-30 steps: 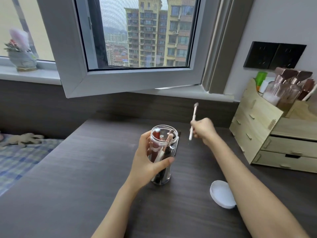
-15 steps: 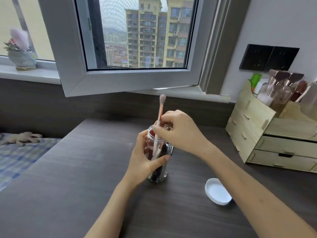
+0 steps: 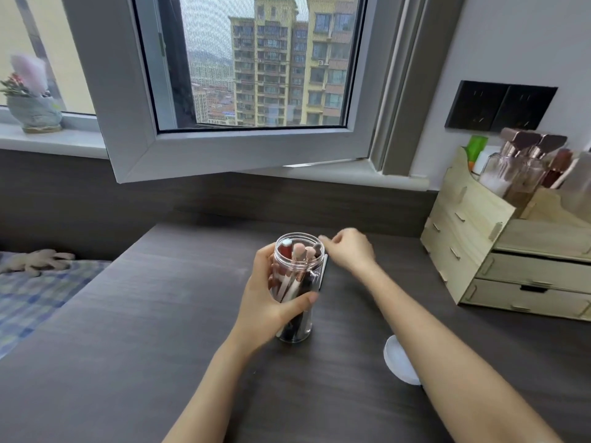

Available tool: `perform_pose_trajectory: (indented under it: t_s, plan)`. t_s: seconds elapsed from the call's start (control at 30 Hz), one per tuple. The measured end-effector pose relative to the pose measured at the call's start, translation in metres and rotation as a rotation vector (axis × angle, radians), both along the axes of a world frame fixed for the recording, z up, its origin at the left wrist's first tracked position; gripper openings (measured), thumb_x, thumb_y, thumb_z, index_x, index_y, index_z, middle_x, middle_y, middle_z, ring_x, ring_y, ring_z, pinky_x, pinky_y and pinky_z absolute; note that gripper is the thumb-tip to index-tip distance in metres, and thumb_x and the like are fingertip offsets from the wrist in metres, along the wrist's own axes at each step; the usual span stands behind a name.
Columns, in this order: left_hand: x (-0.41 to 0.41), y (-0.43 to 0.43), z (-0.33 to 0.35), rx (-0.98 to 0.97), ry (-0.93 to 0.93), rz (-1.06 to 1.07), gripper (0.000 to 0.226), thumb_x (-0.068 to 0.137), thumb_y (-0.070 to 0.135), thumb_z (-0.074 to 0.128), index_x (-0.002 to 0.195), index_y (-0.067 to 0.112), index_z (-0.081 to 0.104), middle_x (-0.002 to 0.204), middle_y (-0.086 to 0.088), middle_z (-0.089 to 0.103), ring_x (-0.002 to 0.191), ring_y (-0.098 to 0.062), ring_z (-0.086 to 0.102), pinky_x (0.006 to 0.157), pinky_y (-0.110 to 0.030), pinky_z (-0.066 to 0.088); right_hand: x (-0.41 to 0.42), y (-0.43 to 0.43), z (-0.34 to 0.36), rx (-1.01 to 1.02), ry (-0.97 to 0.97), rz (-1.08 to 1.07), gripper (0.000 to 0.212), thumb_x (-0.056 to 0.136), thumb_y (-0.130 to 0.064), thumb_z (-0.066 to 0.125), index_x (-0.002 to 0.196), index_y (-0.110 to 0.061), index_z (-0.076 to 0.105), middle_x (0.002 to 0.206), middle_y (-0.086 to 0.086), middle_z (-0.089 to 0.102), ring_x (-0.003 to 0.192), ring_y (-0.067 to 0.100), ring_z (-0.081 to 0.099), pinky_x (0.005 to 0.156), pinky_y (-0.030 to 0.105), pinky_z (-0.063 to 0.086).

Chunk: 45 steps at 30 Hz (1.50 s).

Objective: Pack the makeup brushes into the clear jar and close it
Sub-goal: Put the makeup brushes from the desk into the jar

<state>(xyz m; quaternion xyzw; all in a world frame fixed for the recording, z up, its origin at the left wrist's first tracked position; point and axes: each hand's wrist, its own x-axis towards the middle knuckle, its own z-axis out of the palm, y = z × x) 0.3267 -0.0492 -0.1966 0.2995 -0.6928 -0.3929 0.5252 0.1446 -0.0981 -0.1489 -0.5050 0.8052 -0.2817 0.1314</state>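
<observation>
- While the left hand (image 3: 265, 302) wraps its fingers around the clear jar (image 3: 295, 289) standing on the worktop (image 3: 128, 330), brushes (image 3: 295, 270) stand inside.
- Right hand (image 3: 348, 251), blurred, loosely curled and empty, hovers just beside the rim.
- White lid (image 3: 399, 361) lies apart, near the right forearm.

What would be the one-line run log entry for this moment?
left hand: holds clear jar | right hand: beside rim, blurred | brushes: inside | lid: off, on desk

Brushes (image 3: 297, 266) in jar (image 3: 295, 327) mid-desk (image 3: 128, 346); lid (image 3: 399, 359) front-right, organizer (image 3: 473, 251) far right.

Open window (image 3: 252, 65), seemingly overcast daylight
</observation>
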Motion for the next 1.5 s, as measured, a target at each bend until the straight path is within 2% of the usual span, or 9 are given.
perform_pose_trajectory:
  t_s: [0.17,0.3,0.4,0.53,0.67,0.87,1.07,1.23,1.5]
  plan:
    - [0.000,0.000,0.001,0.007,0.003,-0.006,0.074,0.061,0.014,0.083,0.120,0.035,0.044,0.111,0.032,0.062,0.104,0.005,0.061,0.083,-0.004,0.042,0.007,-0.019,-0.031,0.250,0.201,-0.070,0.035,0.089,-0.025,0.053,0.119,-0.008,0.060,0.129,0.013,0.060,0.118,0.032,0.058,0.089,0.034,0.047]
    - [-0.001,0.000,0.000,0.016,0.007,-0.013,0.074,0.060,0.014,0.083,0.121,0.032,0.044,0.111,0.032,0.062,0.102,0.006,0.062,0.083,-0.004,0.042,-0.005,-0.021,-0.031,0.262,0.104,-0.021,0.020,0.090,-0.020,0.051,0.091,-0.003,0.063,0.102,0.016,0.067,0.085,0.030,0.066,0.067,0.029,0.049]
    - [-0.001,0.000,0.000,0.019,0.013,-0.014,0.074,0.060,0.014,0.083,0.121,0.031,0.045,0.110,0.033,0.063,0.101,0.007,0.062,0.083,-0.005,0.042,-0.019,-0.008,-0.013,0.028,-0.240,-0.016,0.032,0.089,-0.014,0.050,0.058,-0.006,0.050,0.054,0.010,0.052,0.039,0.020,0.044,0.038,0.022,0.033]
    - [-0.002,-0.001,-0.001,0.017,0.014,-0.019,0.073,0.061,0.013,0.083,0.120,0.033,0.044,0.110,0.034,0.062,0.102,0.009,0.061,0.083,-0.003,0.041,-0.024,0.029,0.043,-0.573,-0.691,0.146,0.031,0.093,-0.006,0.045,0.063,-0.009,0.051,0.054,0.008,0.052,0.034,0.006,0.052,0.032,0.017,0.039]
    - [-0.001,-0.001,-0.002,0.018,0.019,-0.013,0.073,0.062,0.013,0.083,0.120,0.035,0.044,0.110,0.033,0.062,0.101,0.008,0.061,0.083,-0.004,0.042,0.005,0.069,0.084,-0.803,-0.563,0.453,0.010,0.085,-0.014,0.053,0.085,-0.023,0.050,0.066,0.002,0.063,0.048,0.008,0.061,0.043,0.020,0.048]
    - [0.000,0.002,0.002,0.016,0.023,-0.019,0.073,0.060,0.029,0.081,0.122,0.038,0.043,0.110,0.030,0.064,0.102,0.004,0.063,0.082,-0.007,0.045,0.053,0.081,0.082,-0.464,0.002,0.535,0.010,0.084,-0.021,0.059,0.086,-0.012,0.063,0.075,0.001,0.071,0.075,0.016,0.068,0.075,0.041,0.055]
    - [0.000,0.002,0.003,0.012,0.020,-0.034,0.072,0.059,0.032,0.080,0.121,0.038,0.043,0.101,0.026,0.067,0.095,0.000,0.064,0.080,-0.011,0.047,0.051,0.082,0.073,-0.260,0.199,0.661,0.049,0.094,-0.040,0.047,0.052,-0.015,0.053,0.063,-0.003,0.053,0.078,0.016,0.047,0.072,0.028,0.038]
    - [0.000,0.003,0.002,0.006,0.030,-0.043,0.073,0.060,0.021,0.082,0.120,0.038,0.043,0.104,0.031,0.065,0.096,0.006,0.062,0.081,-0.007,0.044,0.009,0.097,0.070,-0.283,-0.302,0.649,0.051,0.086,-0.060,0.039,0.094,-0.022,0.072,0.094,-0.010,0.070,0.086,-0.006,0.061,0.074,0.004,0.042]
    - [-0.001,0.013,0.015,-0.027,0.059,-0.085,0.093,0.064,0.032,0.079,0.140,0.043,0.025,0.122,0.026,0.058,0.113,0.002,0.059,0.092,-0.009,0.042,-0.066,0.144,0.003,0.515,0.298,0.529,0.074,0.061,-0.069,0.066,0.128,-0.046,0.043,0.109,-0.016,0.046,0.105,0.005,0.045,0.082,0.022,0.036]
